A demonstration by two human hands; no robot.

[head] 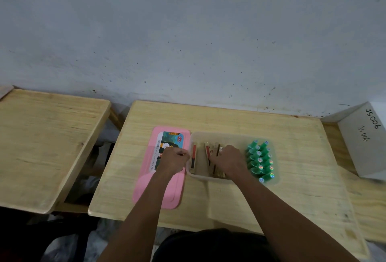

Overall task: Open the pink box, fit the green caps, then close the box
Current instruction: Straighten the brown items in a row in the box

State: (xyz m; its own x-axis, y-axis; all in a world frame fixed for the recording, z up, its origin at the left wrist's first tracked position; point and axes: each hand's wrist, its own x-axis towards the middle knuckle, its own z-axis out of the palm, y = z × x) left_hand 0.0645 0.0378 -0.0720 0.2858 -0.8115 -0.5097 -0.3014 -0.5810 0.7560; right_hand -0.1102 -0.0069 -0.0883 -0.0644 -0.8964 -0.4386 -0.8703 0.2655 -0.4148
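Pink lid (165, 170): off, flat left of tray (234, 136). Caps (260, 160): green, clustered at tray's right end; likely light, rigid, slippery, best pinched at sides. Left hand (174, 160) curled, grip unclear; right hand (227, 160) among sticks (207, 151), grip unclear.

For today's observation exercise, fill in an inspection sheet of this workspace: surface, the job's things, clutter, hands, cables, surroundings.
Surface: light wooden table, against a wall.
Job's things: pink lid lying flat on the table, left of the clear tray; green caps packed in rows at the tray's right end; brown and red sticks in the tray's left part.
Clutter: nothing seen on this table.
Hands: left hand closed at the tray's left edge, over the lid; whether it holds anything cannot be told. Right hand reaching into the tray among the sticks.
Cables: nothing seen.
Surroundings: second wooden table at left; white box with handwriting at right; marked grey wall.
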